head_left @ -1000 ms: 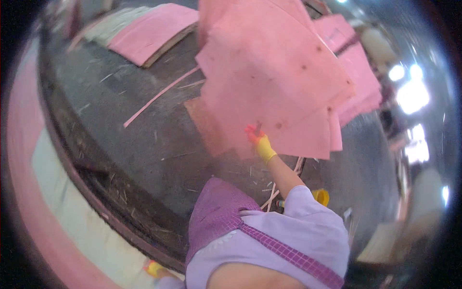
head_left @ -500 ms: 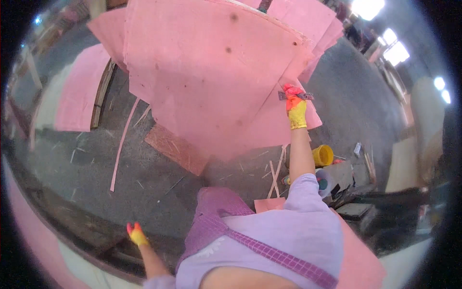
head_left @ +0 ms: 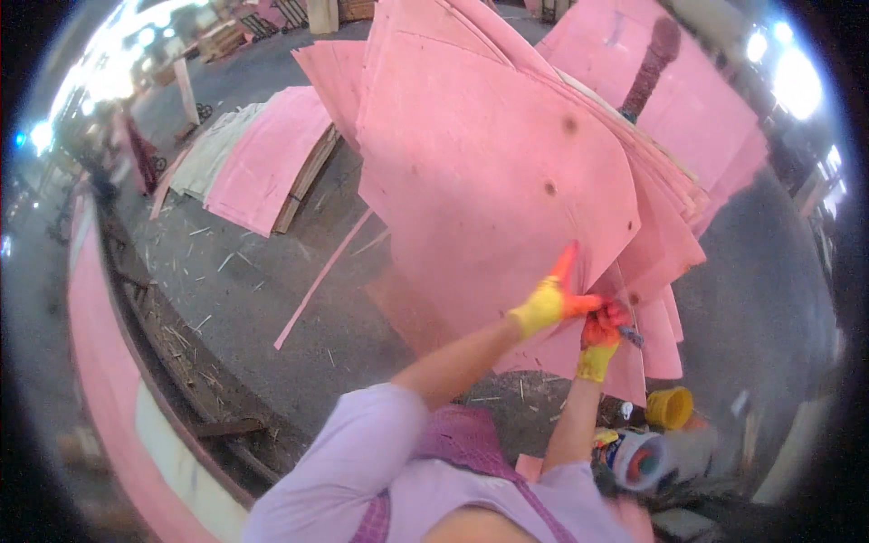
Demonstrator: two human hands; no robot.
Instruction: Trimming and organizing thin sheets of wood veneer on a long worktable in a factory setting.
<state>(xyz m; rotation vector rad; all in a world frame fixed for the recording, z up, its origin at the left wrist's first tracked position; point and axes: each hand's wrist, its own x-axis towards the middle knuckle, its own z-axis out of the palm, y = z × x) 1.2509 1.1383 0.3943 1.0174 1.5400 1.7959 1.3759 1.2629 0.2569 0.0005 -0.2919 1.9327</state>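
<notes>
Left to right: at 8 o'clock, a long pink-and-white surface (head_left: 113, 389) runs off the lower edge, only part showing. At 10 o'clock a low pink stack (head_left: 270, 167) lies on the floor (head_left: 312, 380), its underside lost in shadow. Toward 9 o'clock a thin pink strip (head_left: 321, 281) tucks its upper end behind the big pink sheets (head_left: 489, 172), which fan out around 12 to 1 o'clock, overlapping so that I can't count them; their top is cut off.

Between 3 and 4 o'clock the left hand (head_left: 557, 300) lies over those sheets, fingers spread; whether they press down is blurred. Just beside it, near 4 o'clock, the right hand (head_left: 601, 337) has its fingers closed on a small dark object (head_left: 632, 338), mostly hidden in the grip and too blurred to identify.

At 4:30 sits a white bucket (head_left: 625, 462) with something red and greenish in it, smeared by motion. Toward 1:30, a brown roll-like thing (head_left: 654, 65) has its lower end covered by the sheets. At 4 o'clock, a yellow bucket (head_left: 661, 412) tilts, its contents indistinct.
</notes>
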